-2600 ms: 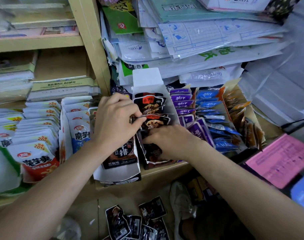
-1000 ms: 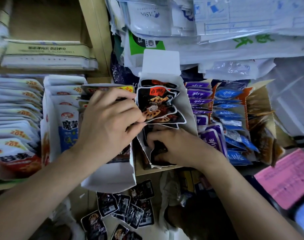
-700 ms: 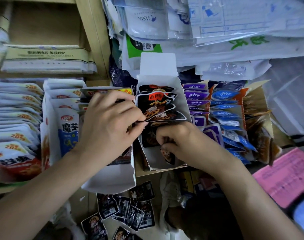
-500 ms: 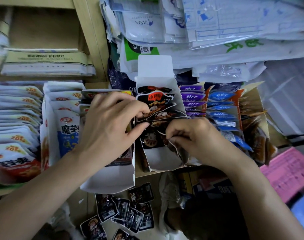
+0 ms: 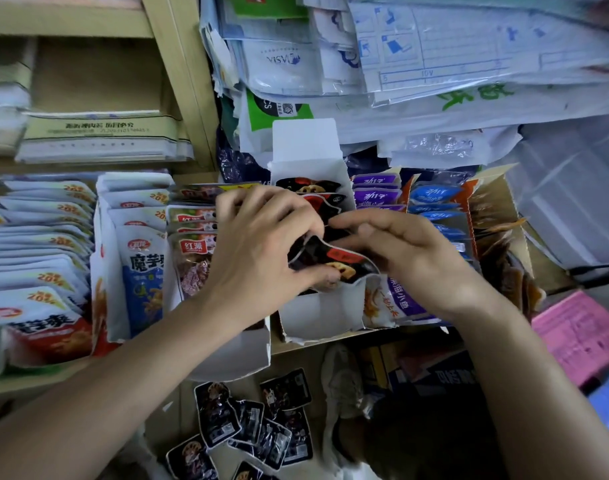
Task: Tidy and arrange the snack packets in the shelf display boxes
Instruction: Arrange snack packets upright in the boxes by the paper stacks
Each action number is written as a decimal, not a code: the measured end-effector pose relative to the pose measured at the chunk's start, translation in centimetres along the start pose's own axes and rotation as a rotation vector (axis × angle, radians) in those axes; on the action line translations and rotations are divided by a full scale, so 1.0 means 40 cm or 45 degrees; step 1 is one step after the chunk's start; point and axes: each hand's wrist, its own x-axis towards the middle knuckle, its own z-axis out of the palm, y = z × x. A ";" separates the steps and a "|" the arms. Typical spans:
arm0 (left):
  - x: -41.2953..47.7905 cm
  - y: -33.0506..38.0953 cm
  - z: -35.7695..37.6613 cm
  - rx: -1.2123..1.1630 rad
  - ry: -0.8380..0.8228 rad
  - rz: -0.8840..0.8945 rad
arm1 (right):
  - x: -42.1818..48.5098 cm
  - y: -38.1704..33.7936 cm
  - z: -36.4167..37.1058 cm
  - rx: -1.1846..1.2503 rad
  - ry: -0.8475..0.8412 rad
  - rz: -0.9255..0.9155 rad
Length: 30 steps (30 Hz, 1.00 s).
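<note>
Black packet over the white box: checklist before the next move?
1. Left hand grips black packet: ok.
2. Right hand hold on its right end: cannot tell, contact hidden.
3. Packet upright: not ok, bent and lying crosswise.
4. Free slot in white display box: cannot tell, hands cover it.
5. Loose black packets down below: not ok, outside any box.

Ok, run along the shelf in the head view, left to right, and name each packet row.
white-and-red packets → blue-and-white packets → red-label packets → black packets → purple packets → blue packets → brown packets → pink paper
</note>
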 end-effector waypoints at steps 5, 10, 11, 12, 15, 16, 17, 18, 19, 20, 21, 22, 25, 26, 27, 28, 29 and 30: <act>0.013 -0.008 0.004 0.016 0.124 -0.038 | -0.009 0.003 -0.015 -0.620 0.084 -0.258; 0.020 -0.006 -0.006 -0.005 0.086 -0.058 | 0.036 0.046 0.001 -1.022 0.372 -0.501; 0.020 -0.007 -0.013 -0.032 0.059 -0.057 | 0.045 0.050 0.005 -1.017 0.405 -0.513; 0.017 -0.007 -0.022 -0.063 0.040 -0.060 | 0.050 0.054 0.008 -1.000 0.431 -0.513; -0.009 -0.007 -0.046 -0.012 0.149 0.021 | 0.051 0.055 0.008 -0.930 0.463 -0.488; -0.022 0.000 -0.050 0.005 0.186 0.088 | 0.050 0.055 0.006 -0.902 0.460 -0.477; -0.035 0.009 -0.050 -0.016 0.166 0.158 | 0.049 0.053 0.005 -0.880 0.458 -0.474; -0.047 0.018 -0.048 -0.066 0.079 0.204 | 0.049 0.050 0.005 -0.866 0.458 -0.474; -0.052 0.028 -0.045 -0.113 -0.046 0.215 | 0.049 0.048 0.004 -0.854 0.461 -0.472; -0.052 0.037 -0.042 -0.141 -0.170 0.196 | 0.050 0.045 0.002 -0.837 0.461 -0.469; -0.048 0.042 -0.039 -0.151 -0.279 0.163 | 0.052 0.044 0.001 -0.817 0.458 -0.463; -0.038 0.045 -0.038 -0.153 -0.370 0.129 | 0.052 0.043 0.000 -0.802 0.453 -0.461; 0.002 0.056 -0.033 -0.103 -0.556 0.047 | 0.053 0.044 0.000 -0.779 0.437 -0.482; 0.010 0.061 -0.027 -0.049 -0.598 0.052 | 0.053 0.045 -0.001 -0.773 0.430 -0.493; 0.014 0.066 -0.018 0.008 -0.638 0.069 | 0.054 0.046 -0.003 -0.770 0.424 -0.505; 0.017 0.071 -0.008 0.062 -0.686 0.080 | 0.055 0.048 -0.006 -0.770 0.419 -0.518; 0.018 0.076 0.001 0.115 -0.743 0.081 | 0.055 0.049 -0.009 -0.769 0.412 -0.529; 0.019 0.080 0.010 0.179 -0.804 0.079 | 0.056 0.050 -0.010 -0.767 0.405 -0.539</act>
